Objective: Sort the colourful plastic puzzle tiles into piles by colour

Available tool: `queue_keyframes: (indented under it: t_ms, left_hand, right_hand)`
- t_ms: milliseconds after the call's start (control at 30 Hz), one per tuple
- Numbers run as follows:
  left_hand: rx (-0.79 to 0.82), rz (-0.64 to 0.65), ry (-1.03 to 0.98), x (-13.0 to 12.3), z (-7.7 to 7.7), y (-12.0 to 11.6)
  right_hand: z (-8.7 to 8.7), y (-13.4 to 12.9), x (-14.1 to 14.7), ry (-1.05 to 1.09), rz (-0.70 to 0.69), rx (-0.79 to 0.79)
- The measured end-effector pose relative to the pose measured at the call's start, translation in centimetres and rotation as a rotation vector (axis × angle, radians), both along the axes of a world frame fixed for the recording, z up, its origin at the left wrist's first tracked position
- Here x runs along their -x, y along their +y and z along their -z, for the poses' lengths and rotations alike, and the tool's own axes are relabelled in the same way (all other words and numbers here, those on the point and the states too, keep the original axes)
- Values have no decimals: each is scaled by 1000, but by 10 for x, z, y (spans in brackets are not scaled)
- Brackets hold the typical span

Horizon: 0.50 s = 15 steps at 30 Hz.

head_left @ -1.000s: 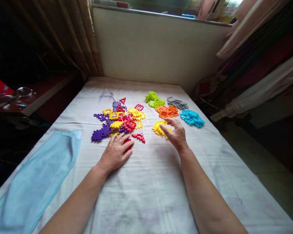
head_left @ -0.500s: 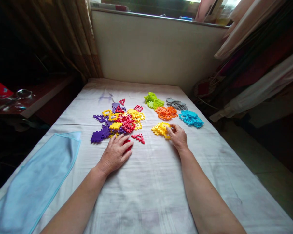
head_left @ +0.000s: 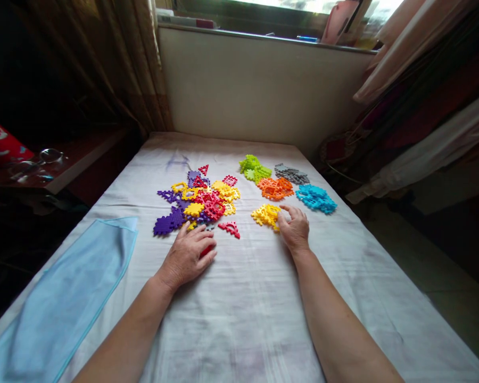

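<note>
My left hand lies palm down with spread fingers over a red piece, partly hidden beneath it. Just beyond its fingertips is a mixed pile of toothed plastic building pieces: purple pieces, red pieces and yellow pieces. A red arch-cut triangle lies apart, right of that hand. At the right edge of a small yellow pile, my right hand rests with bent fingers, thumb and forefinger slightly apart; no piece shows lifted in it.
Beyond my right hand lie green, grey, orange and blue piles. A light blue cloth covers the left part of the white-sheeted table. Glasses sit on a side surface; hanging cloths border the right.
The view has shifted slightly. My left hand has drawn back a little from the mixed pile, uncovering a greyish piece. The right hand stays beside the yellow pile, its fingertips slightly looser.
</note>
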<state>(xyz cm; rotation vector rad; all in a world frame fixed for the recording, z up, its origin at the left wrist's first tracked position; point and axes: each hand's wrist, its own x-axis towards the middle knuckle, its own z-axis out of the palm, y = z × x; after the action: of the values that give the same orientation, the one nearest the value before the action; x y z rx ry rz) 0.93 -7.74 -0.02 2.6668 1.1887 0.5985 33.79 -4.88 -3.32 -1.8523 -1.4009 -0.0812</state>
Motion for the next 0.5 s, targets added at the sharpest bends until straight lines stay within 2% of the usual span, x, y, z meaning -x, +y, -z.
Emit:
queue_keyframes:
  t_ms: [133, 300, 400, 500]
  left_hand:
    - [-50, -63, -81, 13, -4, 4]
    - [-186, -295, -179, 35, -3, 14]
    - [-211, -360, -146, 42, 2, 19]
    - [-218, -374, -111, 44, 9, 22]
  right_hand:
    - [-15, -3, 36, -65, -172, -56]
    - [-38, 6, 110, -157, -507, 39]
    - [-48, 20, 150, -198, -573, 115]
    - [-54, 32, 177, -250, -591, 200]
